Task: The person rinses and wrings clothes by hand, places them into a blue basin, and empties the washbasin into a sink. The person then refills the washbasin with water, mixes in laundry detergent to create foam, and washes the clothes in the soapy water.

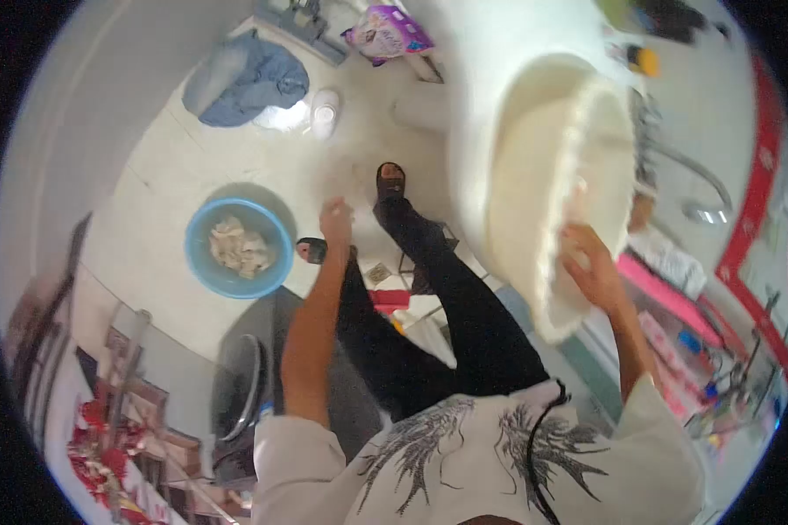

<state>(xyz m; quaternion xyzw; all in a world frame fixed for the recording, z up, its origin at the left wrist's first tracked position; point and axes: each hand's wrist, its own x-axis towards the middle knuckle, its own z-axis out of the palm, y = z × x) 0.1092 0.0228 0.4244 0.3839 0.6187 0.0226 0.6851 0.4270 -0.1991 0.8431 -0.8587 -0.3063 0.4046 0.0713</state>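
My right hand (592,268) has its fingers bent over the scalloped rim of a large cream basin (531,175). This basin stands tilted on its side at the white sink counter (471,131). On the left, my left hand (335,220) hangs over the floor, apart from the basin. Motion smears its fingers, so their pose is unclear, and no object shows in it. A light blue tub (198,269) with pale crumpled cloth (239,249) inside stands on the floor to its left.
Blue-grey cloth (267,79) and a white shoe (325,114) lie on the floor at the upper left. A purple packet (390,35) is at the top. The faucet (705,210) and a pink item (670,293) are at the right. A dark bin-like object (252,385) stands at lower left.
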